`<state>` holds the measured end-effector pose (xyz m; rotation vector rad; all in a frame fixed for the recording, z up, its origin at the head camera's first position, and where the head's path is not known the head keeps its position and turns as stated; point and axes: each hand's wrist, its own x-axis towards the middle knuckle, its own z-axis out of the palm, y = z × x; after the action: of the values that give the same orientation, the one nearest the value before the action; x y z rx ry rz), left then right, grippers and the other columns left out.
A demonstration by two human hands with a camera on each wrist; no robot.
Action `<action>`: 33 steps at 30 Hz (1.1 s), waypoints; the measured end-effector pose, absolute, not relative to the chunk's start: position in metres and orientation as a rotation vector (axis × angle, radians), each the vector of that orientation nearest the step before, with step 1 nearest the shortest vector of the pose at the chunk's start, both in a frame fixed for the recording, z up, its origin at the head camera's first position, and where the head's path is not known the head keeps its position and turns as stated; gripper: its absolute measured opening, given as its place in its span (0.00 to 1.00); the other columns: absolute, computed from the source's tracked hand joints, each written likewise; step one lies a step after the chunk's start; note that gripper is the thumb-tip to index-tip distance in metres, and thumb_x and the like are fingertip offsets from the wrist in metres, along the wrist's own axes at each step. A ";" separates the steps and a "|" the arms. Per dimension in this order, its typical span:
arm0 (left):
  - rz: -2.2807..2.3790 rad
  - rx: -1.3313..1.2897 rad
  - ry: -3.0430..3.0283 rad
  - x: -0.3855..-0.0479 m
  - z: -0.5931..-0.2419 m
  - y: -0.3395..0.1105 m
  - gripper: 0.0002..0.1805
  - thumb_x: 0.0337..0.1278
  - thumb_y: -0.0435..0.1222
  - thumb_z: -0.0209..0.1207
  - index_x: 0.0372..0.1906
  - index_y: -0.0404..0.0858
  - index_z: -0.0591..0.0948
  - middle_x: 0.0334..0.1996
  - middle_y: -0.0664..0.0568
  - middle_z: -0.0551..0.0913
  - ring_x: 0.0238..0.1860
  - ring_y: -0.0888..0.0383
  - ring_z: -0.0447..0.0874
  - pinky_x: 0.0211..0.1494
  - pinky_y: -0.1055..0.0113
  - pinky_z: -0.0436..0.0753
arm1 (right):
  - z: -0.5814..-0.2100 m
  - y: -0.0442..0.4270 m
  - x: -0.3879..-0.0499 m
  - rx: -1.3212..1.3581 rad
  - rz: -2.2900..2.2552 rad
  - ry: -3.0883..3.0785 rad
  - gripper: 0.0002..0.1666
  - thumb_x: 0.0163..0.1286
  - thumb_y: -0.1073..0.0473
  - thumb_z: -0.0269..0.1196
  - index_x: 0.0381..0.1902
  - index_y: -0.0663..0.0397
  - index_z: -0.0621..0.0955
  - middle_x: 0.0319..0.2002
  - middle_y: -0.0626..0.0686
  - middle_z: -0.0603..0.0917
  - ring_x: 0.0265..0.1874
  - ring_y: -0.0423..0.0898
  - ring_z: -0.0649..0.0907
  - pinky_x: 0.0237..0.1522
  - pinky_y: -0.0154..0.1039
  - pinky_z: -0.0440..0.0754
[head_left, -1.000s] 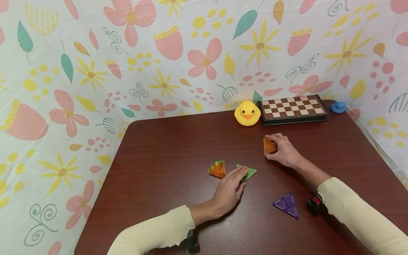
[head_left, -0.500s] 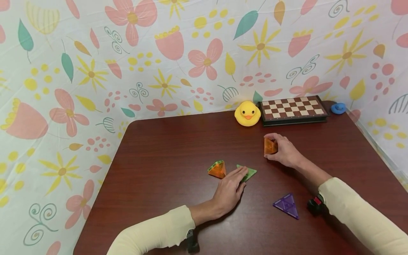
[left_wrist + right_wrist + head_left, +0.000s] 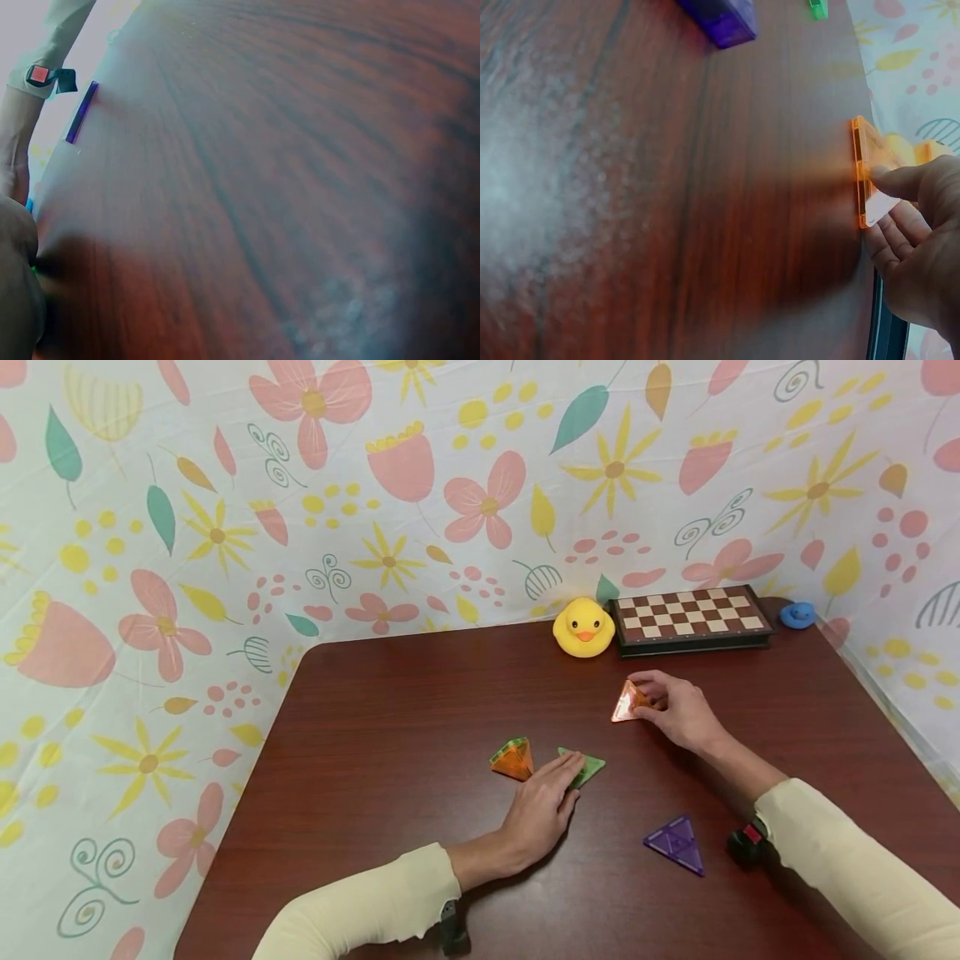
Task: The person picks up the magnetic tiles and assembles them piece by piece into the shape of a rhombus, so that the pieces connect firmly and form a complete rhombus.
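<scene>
Between thumb and fingers, my right hand (image 3: 678, 714) pinches an orange, see-through triangle tile (image 3: 626, 703). In the right wrist view the orange tile stands edge-on, with the thumb (image 3: 904, 181) against it. My left hand (image 3: 536, 817) rests with fairly straight fingers on a green triangle tile (image 3: 592, 769), covering part of it. Just left of those fingers sits a small orange and green cluster of tiles (image 3: 513, 761). Nearer the person, a purple triangle tile (image 3: 678, 843) lies flat between the two arms.
At the back of the dark wooden table (image 3: 360, 710) stand a yellow rubber duck (image 3: 583, 628), a chessboard box (image 3: 690, 620) and a small blue duck (image 3: 797, 615). Flowered cloth (image 3: 420, 527) hangs directly behind the table's far edge.
My right hand has turned the orange tile, so its face now catches the light, and has shifted slightly right. My left hand, the green tile and the purple tile have not moved.
</scene>
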<state>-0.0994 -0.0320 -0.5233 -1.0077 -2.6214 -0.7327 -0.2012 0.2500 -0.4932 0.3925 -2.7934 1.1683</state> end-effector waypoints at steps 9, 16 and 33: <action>-0.742 -1.011 -2.595 -0.100 -0.525 -0.033 0.29 0.69 0.29 0.68 0.73 0.32 0.77 0.71 0.43 0.79 0.74 0.52 0.75 0.71 0.64 0.76 | -0.489 0.251 -0.198 0.274 1.219 -2.805 0.17 0.72 0.69 0.71 0.58 0.66 0.85 0.49 0.67 0.89 0.48 0.62 0.89 0.52 0.59 0.86; -0.730 -1.012 -2.598 -0.099 -0.526 -0.032 0.29 0.71 0.28 0.67 0.74 0.32 0.76 0.71 0.43 0.78 0.74 0.52 0.74 0.72 0.65 0.75 | -0.486 0.252 -0.194 0.261 1.261 -2.781 0.11 0.72 0.68 0.71 0.51 0.64 0.86 0.46 0.66 0.90 0.46 0.62 0.89 0.39 0.22 0.80; -0.712 -1.016 -2.604 -0.098 -0.525 -0.032 0.27 0.73 0.27 0.64 0.74 0.32 0.76 0.72 0.41 0.77 0.75 0.50 0.72 0.72 0.63 0.75 | -0.478 0.241 -0.178 0.372 1.366 -2.693 0.11 0.72 0.66 0.72 0.50 0.62 0.86 0.45 0.63 0.91 0.47 0.60 0.91 0.38 0.19 0.80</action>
<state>-0.0984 -0.0315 -0.5252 -1.0155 -2.6037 -0.7123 -0.1784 0.2407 -0.4779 0.3722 -2.6928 1.3660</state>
